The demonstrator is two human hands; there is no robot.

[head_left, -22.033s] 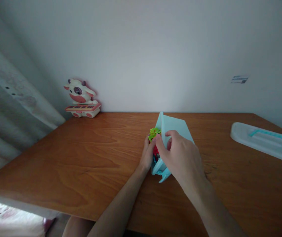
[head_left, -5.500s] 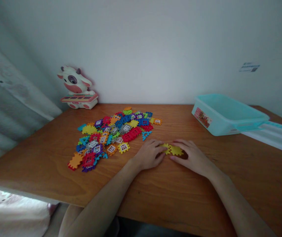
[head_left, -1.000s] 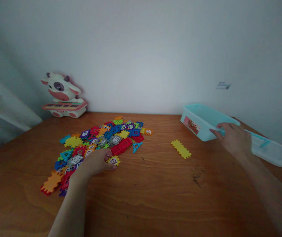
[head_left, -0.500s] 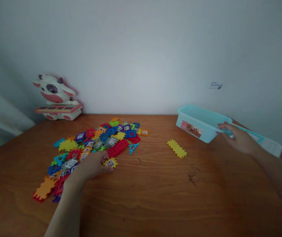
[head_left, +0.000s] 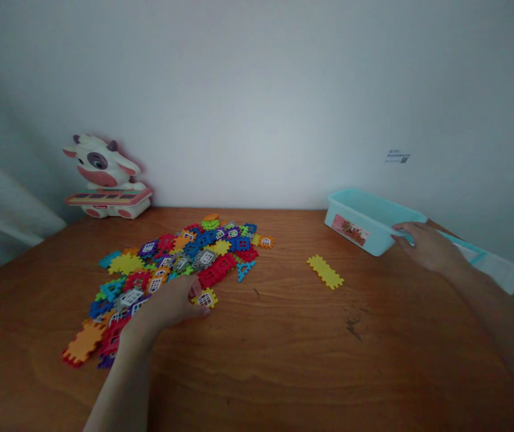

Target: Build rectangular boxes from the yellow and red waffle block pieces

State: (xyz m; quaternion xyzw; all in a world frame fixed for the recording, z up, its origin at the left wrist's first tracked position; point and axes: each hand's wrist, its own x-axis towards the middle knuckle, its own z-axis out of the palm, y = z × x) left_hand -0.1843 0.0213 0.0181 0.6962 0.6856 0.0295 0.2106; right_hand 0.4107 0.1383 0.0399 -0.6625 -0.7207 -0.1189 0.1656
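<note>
Two hands are at work on the brown wooden desk point(head_left: 283, 360), well apart from each other. The left hand point(head_left: 169, 303) lies over the near edge of the heap of small, toothed, many-coloured plastic building tiles point(head_left: 171, 264), its fingers curled around a yellow square tile with a white window point(head_left: 206, 297); whether it pinches that tile or only presses on it I cannot tell. These tiles look light, stiff and thin, and probably a little slick on the wood, so one is best taken by its toothed edges between thumb and finger. The right hand point(head_left: 423, 246) rests, fingers loosely bent, on the near corner of the pale turquoise plastic storage box point(head_left: 364, 225), touching its rim rather than closing fully around it. The box looks empty and light, rigid enough to be slid or lifted by its rim. Behind the right hand lies the white lid with a turquoise handle point(head_left: 490, 264), just beside the box. Between the hands, alone on the wood, sits a yellow strip of joined tiles point(head_left: 326, 272), with nothing around it. At the far left stands a white and pink toy cow with a keyboard point(head_left: 101, 180), against the wall and clear of the heap.
</note>
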